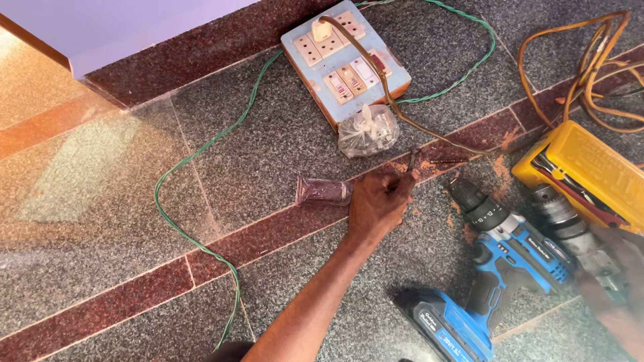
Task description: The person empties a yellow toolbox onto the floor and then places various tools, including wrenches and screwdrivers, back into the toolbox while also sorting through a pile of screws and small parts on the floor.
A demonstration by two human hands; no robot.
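Floor items, left to right:

1. Twisted green wire (201,151), looping over the grey and maroon granite floor (282,134) up to the switchboard.
2. Small clear plastic packet of dark screws (323,191), lying on the floor just left of your left hand.
3. Your left hand (377,204), knuckles up, fingers pinched round a thin dark screw (410,161) whose tip points up and away from you.
4. Knotted clear plastic bag of pale fittings (367,131), touching the board's near edge.
5. Pale blue wooden switchboard with white sockets (345,57), a brown cable (376,74) plugged in.
6. Blue and black cordless drill (500,258), lying on its side, chuck pointing towards the screw.
7. Yellow plastic tool case (590,171), open, beside tangled orange cable (590,60).
8. Your right hand (614,285), blurred, on a second grey drill (570,224); grip cannot be told.
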